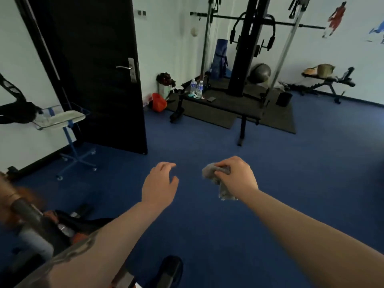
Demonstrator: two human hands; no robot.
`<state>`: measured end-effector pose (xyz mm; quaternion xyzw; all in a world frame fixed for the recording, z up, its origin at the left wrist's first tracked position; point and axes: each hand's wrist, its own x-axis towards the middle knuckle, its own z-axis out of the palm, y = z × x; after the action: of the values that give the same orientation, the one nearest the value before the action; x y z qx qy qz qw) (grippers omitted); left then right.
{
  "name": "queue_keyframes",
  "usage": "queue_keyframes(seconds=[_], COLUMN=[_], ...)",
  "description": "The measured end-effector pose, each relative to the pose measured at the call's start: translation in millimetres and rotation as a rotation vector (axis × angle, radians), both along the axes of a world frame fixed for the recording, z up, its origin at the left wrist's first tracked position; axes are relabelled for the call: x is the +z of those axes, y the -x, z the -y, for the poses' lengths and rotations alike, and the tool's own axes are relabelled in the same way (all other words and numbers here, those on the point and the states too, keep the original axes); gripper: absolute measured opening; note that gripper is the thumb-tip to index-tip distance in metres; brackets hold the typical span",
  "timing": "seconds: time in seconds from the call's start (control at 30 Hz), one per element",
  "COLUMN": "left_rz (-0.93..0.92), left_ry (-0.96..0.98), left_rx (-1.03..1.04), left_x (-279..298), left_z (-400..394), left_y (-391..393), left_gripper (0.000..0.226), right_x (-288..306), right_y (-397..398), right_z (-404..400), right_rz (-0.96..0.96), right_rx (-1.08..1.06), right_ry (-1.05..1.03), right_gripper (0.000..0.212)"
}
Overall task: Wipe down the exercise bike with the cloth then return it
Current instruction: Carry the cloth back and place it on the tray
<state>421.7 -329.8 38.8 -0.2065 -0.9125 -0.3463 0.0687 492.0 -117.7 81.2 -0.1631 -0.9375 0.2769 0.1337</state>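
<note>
From the head camera, both bare forearms reached forward over a blue gym floor (207, 215). The right hand (236, 175) had its fingers curled round a crumpled grey cloth (214, 173), bunched at the knuckles with a loose end hanging below the palm. The left hand (160, 183) was beside it, apart from the cloth, holding nothing, its fingers loosely bent and spread.

At the lower left edge, blurred, stood part of the exercise bike (27, 210): a grey padded handlebar over a dark frame with orange accents. A plastic bottle (65, 229) appeared to sit in the frame, though the blur made this hard to judge. Neither hand touched the bike; the cloth was well apart from it, held in the air to its right.

A black door (93, 69) with a metal lever handle (124, 67) stood open at the left. Beside it was a blue wheeled stand (71, 140) carrying a pale tray (62, 118). Further back, a multi-station weight machine (249, 48) rose from a dark mat (270, 117), with two water bottles (196, 88) on a bench (218, 102) in front of it. A grey exercise ball (260, 72) and a rolled blue mat (221, 57) rested behind the machine. An adjustable bench (328, 82) stood by the right wall, and a red bag (159, 101) lay near the door.
</note>
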Motion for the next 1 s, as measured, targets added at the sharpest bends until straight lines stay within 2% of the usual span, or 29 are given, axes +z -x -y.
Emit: queue_keyframes(seconds=[0.2,0.37,0.67,1.0], left_rz=[-0.01,0.045,0.052,-0.019], left_ry=[-0.024,-0.011,0.042,0.05], left_rx=[0.239,0.42,0.698,0.768], left_x=[2,9,-1,24], left_z=[-47,-59,-12,41], left_y=[58,90,189,377], left_gripper=[0.038,0.039,0.038,0.039], right_x=[-8,-9,-25,-3], right_y=[99,182,339,544], right_z=[-66,-84,-22,37], right_rz=[0.002,0.012,-0.026,-0.086], right_rx=[0.212,0.365,0.685,0.707], right_ry=[-0.037,-0.023,0.054,0.058], right_gripper=[0.016,0.015,0.013,0.018])
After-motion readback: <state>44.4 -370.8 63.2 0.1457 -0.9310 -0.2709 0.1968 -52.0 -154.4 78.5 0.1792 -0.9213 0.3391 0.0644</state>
